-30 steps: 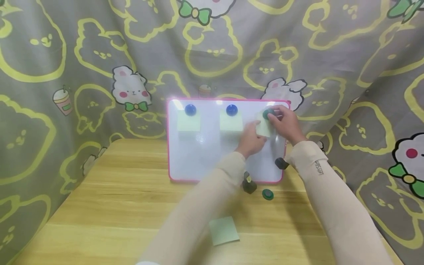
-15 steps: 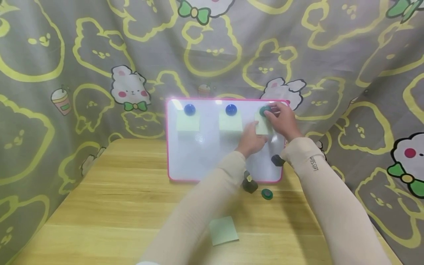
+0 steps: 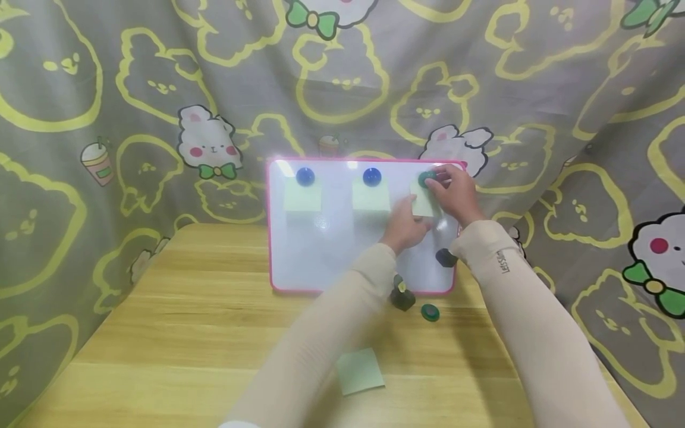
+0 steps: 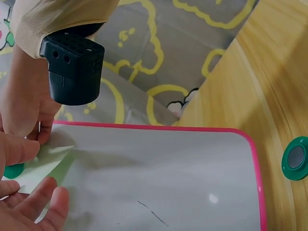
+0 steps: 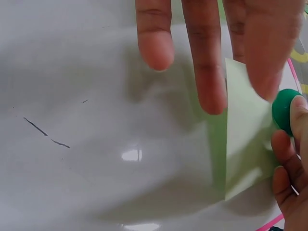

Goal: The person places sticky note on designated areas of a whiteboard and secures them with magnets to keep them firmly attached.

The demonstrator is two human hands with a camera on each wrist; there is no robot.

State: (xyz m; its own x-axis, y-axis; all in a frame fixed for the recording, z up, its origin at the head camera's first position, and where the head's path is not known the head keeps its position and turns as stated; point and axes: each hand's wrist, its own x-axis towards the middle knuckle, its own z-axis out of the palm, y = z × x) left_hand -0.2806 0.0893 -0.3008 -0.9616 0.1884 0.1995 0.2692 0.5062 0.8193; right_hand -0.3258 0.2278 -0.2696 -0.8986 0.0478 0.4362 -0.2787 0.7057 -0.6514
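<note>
My right hand (image 3: 456, 193) pinches a round green magnet (image 3: 426, 178) at the top edge of a pale green sticky note (image 3: 422, 206). This note is at the upper right of a pink-framed whiteboard (image 3: 326, 261). My left hand (image 3: 405, 227) holds the same note by its left side, thumb in front, as the right wrist view shows. There the note's free edge (image 5: 235, 159) stands off the board. Two more notes, left (image 3: 302, 199) and middle (image 3: 371, 199), hang under blue magnets (image 3: 305, 176).
A second green magnet (image 3: 430, 312) lies face down on the wooden table (image 3: 176, 333), before the board. Nearer is a loose sticky note (image 3: 361, 372). Black wrist cameras (image 3: 402, 297) hang under both forearms. A patterned curtain (image 3: 342, 83) closes off the back and sides.
My right hand has shifted the green magnet slightly up and left on the note's top edge. The left hand has kept its place on the note.
</note>
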